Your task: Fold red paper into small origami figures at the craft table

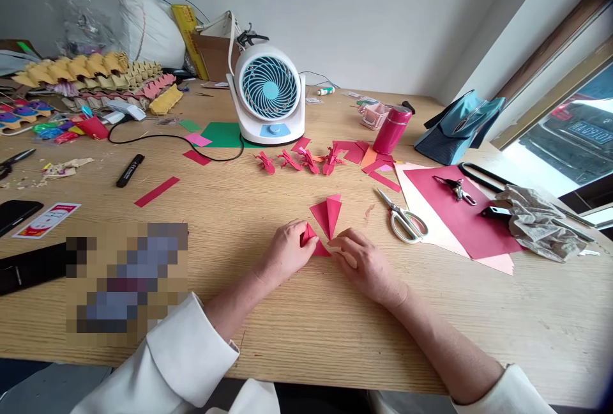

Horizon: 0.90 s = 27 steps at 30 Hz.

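My left hand (pixel 290 245) pinches a small folded red paper (pixel 322 249), its flap standing up beside my thumb and its lower part flat on the table. My right hand (pixel 366 264) rests just right of that paper, fingers half bent and apart, fingertips close to its right corner. Whether they touch it I cannot tell. Just beyond both hands lies a second folded red paper (pixel 328 214), kite-shaped, its narrow point toward me. Farther back stand several red folded paper figures (pixel 310 161) in a row.
White-handled scissors (pixel 407 222) lie right of my hands, by red and pale sheets (pixel 472 229). A white fan (pixel 271 94) stands behind the figures, its black cord running left. A red bottle (pixel 393 130) stands back right. A red strip (pixel 157 191) and black marker (pixel 129 170) lie left.
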Each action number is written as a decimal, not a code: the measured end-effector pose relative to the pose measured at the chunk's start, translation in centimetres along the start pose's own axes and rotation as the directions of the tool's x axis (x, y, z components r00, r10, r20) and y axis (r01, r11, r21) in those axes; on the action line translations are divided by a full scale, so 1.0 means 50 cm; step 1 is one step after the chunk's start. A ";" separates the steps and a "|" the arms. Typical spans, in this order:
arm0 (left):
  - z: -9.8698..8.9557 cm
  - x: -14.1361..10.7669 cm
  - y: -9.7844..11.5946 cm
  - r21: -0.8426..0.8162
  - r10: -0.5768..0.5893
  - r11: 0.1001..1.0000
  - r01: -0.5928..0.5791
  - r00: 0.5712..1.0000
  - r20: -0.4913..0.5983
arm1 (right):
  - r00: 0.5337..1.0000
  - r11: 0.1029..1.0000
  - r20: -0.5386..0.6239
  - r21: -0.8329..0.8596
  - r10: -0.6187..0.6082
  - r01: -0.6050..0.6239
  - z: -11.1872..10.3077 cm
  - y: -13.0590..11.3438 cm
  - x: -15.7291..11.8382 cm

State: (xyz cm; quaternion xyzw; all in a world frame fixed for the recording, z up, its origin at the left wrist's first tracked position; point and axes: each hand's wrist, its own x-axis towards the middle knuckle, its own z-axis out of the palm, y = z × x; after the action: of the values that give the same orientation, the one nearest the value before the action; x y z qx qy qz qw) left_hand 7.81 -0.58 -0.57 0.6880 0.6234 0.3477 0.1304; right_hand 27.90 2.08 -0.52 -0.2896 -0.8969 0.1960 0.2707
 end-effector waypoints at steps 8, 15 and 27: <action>0.008 -0.002 -0.007 -0.029 -0.069 0.997 0.070 0.997 0.041 | 0.975 0.972 0.187 -0.179 -0.120 0.154 0.010 -0.008 0.002; 0.009 0.000 -0.016 -0.005 -0.101 0.995 0.102 0.992 0.074 | 0.967 0.927 0.214 -0.317 -0.137 0.201 0.013 -0.015 0.005; 0.000 -0.002 -0.007 -0.022 -0.119 0.992 0.122 0.987 0.112 | 0.940 0.865 0.273 -0.399 -0.203 0.303 0.007 -0.016 0.000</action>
State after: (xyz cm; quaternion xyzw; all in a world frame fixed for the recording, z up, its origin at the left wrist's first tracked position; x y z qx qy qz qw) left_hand 7.54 -0.58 -0.82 0.6653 0.6506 0.3097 0.1954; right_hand 27.37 1.38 -0.38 -0.1981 -0.9726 -0.0157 0.1208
